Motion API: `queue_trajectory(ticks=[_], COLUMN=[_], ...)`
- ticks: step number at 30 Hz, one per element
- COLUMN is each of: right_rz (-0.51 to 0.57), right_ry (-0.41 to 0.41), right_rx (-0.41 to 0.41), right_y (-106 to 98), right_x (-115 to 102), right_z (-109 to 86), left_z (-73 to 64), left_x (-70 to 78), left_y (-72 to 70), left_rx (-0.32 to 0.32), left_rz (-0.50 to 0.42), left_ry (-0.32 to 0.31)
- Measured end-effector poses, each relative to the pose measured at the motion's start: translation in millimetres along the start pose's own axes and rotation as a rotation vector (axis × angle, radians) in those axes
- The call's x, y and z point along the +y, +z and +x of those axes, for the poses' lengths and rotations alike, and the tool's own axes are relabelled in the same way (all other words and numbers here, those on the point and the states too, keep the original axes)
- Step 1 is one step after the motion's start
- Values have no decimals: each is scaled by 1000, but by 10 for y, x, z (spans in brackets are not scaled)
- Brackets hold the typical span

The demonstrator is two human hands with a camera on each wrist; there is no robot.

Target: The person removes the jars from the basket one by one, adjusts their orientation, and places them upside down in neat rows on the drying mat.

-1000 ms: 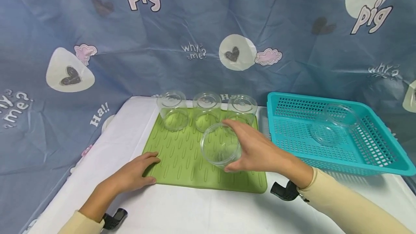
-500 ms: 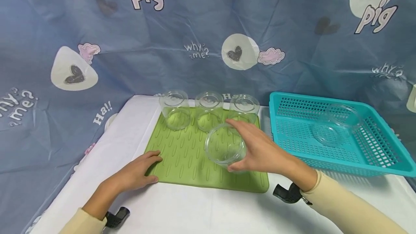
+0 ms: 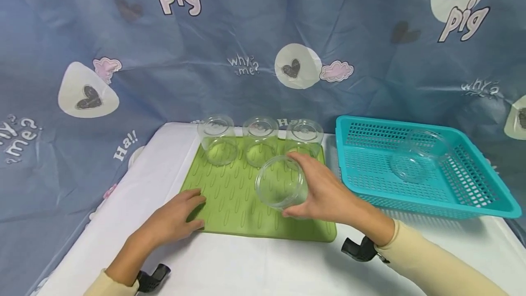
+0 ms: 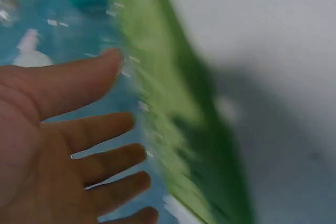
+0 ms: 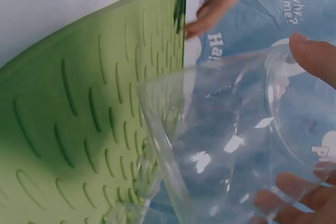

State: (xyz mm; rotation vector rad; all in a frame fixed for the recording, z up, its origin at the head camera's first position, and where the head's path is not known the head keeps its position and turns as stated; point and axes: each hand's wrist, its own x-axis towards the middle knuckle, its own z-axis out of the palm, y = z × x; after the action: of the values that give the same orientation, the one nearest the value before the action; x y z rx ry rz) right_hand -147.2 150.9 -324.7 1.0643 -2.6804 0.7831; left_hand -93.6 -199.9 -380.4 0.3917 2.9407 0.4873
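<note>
In the head view my right hand (image 3: 324, 191) grips a clear plastic cup (image 3: 279, 182) by its side. The cup is tilted over the right half of a green ribbed mat (image 3: 234, 209); the right wrist view shows its lower end apart from the mat. Along the mat's back edge stand 3 similar cups: left (image 3: 217, 143), middle (image 3: 260, 143) and right (image 3: 305, 136), the last partly hidden by my right hand and the held cup. My left hand (image 3: 174, 218) is at the mat's left front corner, fingers extended in the left wrist view, holding nothing.
A turquoise basket (image 3: 423, 207) with perforated sides stands right of the mat, a clear cup (image 3: 411, 163) inside it. White cloth (image 3: 242, 268) covers the table. Behind hangs a blue printed curtain (image 3: 185, 81).
The held cup stays over nearly the same part of the mat and looks slightly more tilted. My left hand has shifted slightly to the right along the mat's edge.
</note>
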Motion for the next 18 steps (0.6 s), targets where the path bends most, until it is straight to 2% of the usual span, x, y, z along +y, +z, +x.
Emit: queue_trajectory(ticks=[4, 6, 8, 10, 13, 18], right_rz=[-53, -72, -92, -131, -205, -301], right_ry=[-29, -25, -26, -46, -97, -169], right_rx=[29, 43, 59, 79, 122, 188], right_y=[56, 94, 136, 179, 235, 314], right_x=[-5, -19, -45, -76, -127, -204], right_z=[6, 2, -3, -3, 10, 25], left_z=[46, 96, 150, 204, 277, 335], left_x=[309, 483, 657, 811, 988, 1118], left_y=[-86, -116, -140, -147, -128, -55], left_rx=[170, 231, 256, 250, 200, 118], left_rz=[-98, -171, -249, -314, -389, -444], left_ry=[94, 151, 186, 203, 198, 167])
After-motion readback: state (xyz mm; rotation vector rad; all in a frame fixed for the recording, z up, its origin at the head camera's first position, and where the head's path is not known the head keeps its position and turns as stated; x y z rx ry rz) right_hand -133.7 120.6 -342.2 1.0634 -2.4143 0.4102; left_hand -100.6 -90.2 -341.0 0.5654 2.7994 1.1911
